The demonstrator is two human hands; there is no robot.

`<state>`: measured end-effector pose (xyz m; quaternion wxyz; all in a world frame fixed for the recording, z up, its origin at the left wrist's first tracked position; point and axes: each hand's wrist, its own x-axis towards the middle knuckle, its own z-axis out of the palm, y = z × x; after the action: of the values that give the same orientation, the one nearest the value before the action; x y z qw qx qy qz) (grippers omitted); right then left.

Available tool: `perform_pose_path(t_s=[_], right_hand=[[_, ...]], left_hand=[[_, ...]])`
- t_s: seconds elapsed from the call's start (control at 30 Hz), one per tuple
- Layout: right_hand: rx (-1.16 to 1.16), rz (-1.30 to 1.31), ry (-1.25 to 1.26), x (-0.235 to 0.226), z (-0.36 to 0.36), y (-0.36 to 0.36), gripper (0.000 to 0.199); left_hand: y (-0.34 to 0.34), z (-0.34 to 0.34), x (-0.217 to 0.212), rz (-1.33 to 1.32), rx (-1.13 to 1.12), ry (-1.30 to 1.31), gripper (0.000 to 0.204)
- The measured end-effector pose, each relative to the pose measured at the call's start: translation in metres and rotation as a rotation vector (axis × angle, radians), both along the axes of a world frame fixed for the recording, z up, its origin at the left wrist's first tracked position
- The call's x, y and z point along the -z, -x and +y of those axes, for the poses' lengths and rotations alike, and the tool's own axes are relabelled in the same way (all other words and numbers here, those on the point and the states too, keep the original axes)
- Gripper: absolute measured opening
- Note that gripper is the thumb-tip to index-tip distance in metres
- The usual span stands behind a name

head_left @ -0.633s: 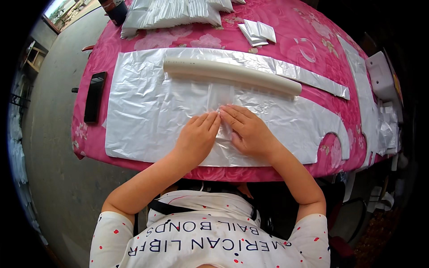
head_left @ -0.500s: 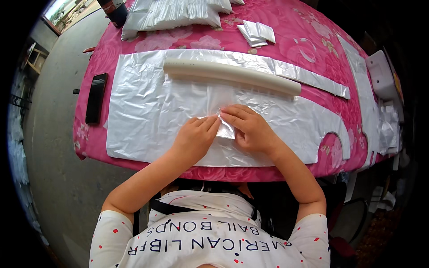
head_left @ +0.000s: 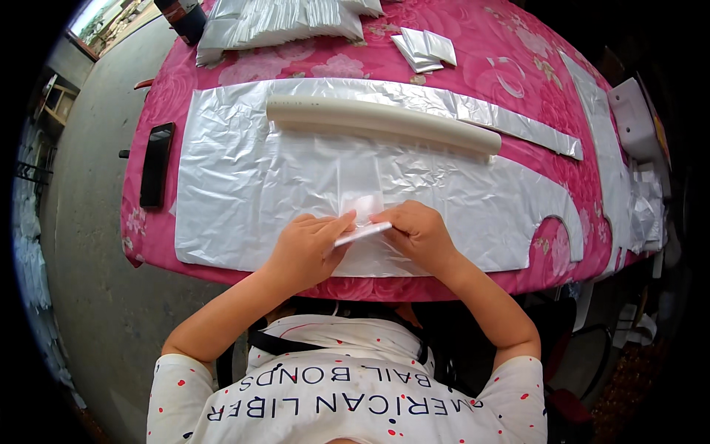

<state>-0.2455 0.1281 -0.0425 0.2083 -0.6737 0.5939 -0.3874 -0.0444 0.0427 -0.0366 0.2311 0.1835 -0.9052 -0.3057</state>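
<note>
Between my two hands is a small folded plastic bag (head_left: 362,234), pinched at its edge with its lower edge lifted. My left hand (head_left: 305,250) grips its left end, thumb beneath, and my right hand (head_left: 416,231) grips the right end between thumb and fingers. Above the fingers, a translucent part of it spreads over the plastic. Under both hands lies a wide, flat sheet of white plastic bags (head_left: 229,196), with a curved handle cut-out at its right end. Across its far side rests a long cream tube (head_left: 384,123).
A black phone (head_left: 157,166) lies at the left on the pink flowered tablecloth (head_left: 518,285). Farther back are small folded bags (head_left: 425,49), a big pile of folded bags (head_left: 288,28) and a dark container (head_left: 182,18). More bag sheets (head_left: 593,111) and a white plastic holder (head_left: 634,122) line the right edge.
Both hands have come slightly nearer my body. The folded bag has turned from a small hanging flap into a flat, tilted strip held between them.
</note>
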Motion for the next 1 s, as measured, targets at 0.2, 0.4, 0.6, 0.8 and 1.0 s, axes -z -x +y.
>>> perform_pose_path(t_s=[0.2,0.4,0.6,0.8,1.0], right_hand=[[0.178,-0.204,-0.573,-0.02,-0.034,0.002,0.023],[0.192,-0.287,-0.792,-0.025,-0.053,0.009,0.032],[0.228,-0.294,-0.825,-0.024,-0.055,0.009,0.032],[0.207,-0.281,-0.822,-0.017,-0.057,0.011,0.031],[0.246,-0.239,-0.789,-0.017,-0.05,0.007,0.027]], left_hand=[[0.018,-0.02,-0.001,-0.144,-0.325,-0.396,0.057],[0.027,-0.034,-0.012,-0.243,-0.396,-0.597,0.069],[0.022,-0.026,0.0,-0.024,-0.26,0.258,0.063],[0.048,-0.008,0.011,-0.203,-0.122,0.271,0.077],[0.05,-0.005,0.024,-0.315,-0.13,0.204,0.101]])
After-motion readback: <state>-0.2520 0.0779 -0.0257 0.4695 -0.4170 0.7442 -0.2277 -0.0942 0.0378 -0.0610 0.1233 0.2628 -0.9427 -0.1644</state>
